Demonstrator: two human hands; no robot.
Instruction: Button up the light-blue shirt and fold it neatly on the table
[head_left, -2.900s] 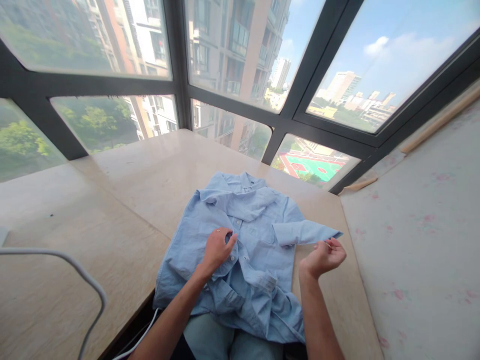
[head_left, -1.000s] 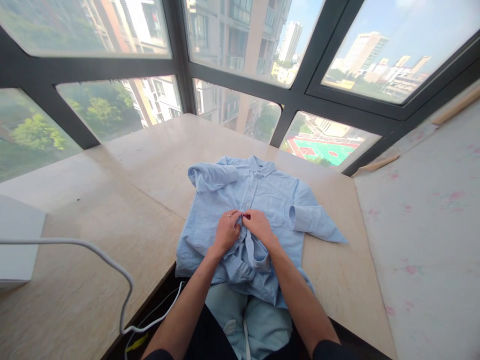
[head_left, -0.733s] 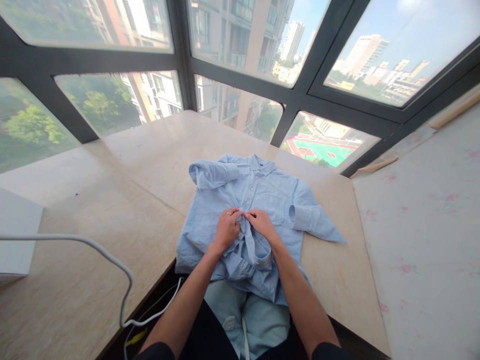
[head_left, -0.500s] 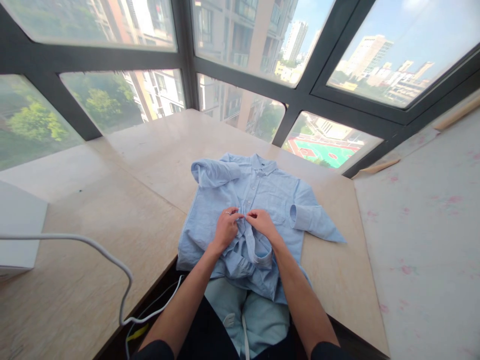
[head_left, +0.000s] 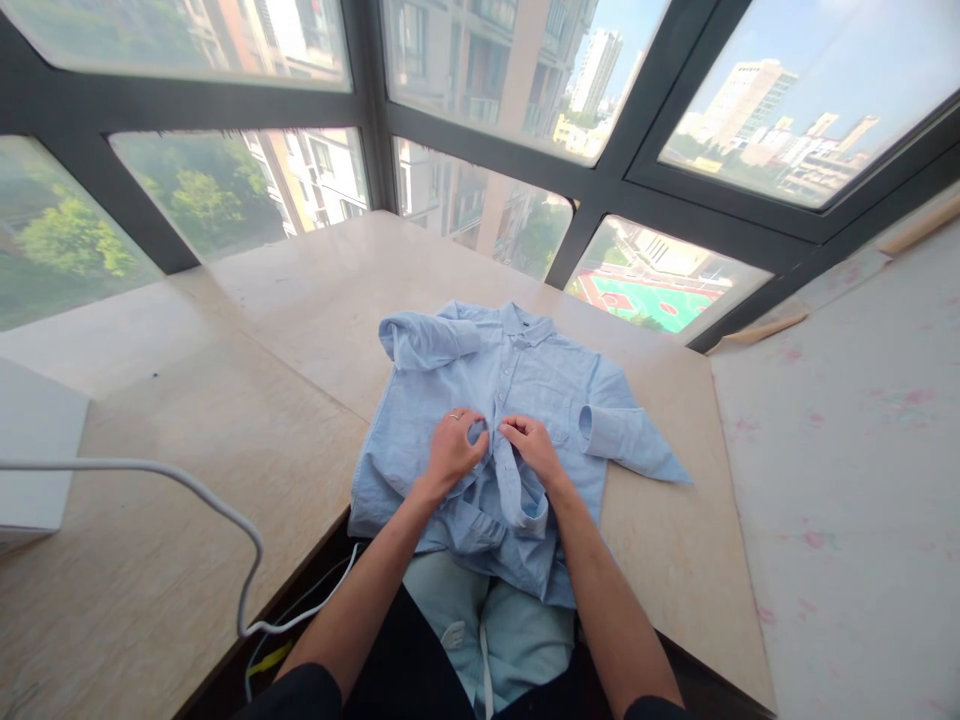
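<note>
two hands [head_left: 455,447] [head_left: 531,446] touch the blue shirt [head_left: 480,390] near its pocket [head_left: 555,406]

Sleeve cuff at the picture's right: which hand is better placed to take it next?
Right, I'd judge: the right hand, at the front of the shirt, is nearer the cuff. The left hand is farther off, and the right hand lies between it and the cuff.

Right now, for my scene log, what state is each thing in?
Shirt: face up, closed higher up, open lower down.
Sleeves: folded inward.
Left hand: fingers curled, thumb apart.
Right hand: pinching the shirt's front.
Cable: bent.
Box: partly out of frame; open or shut unclear.
Window: looks shut.
</note>
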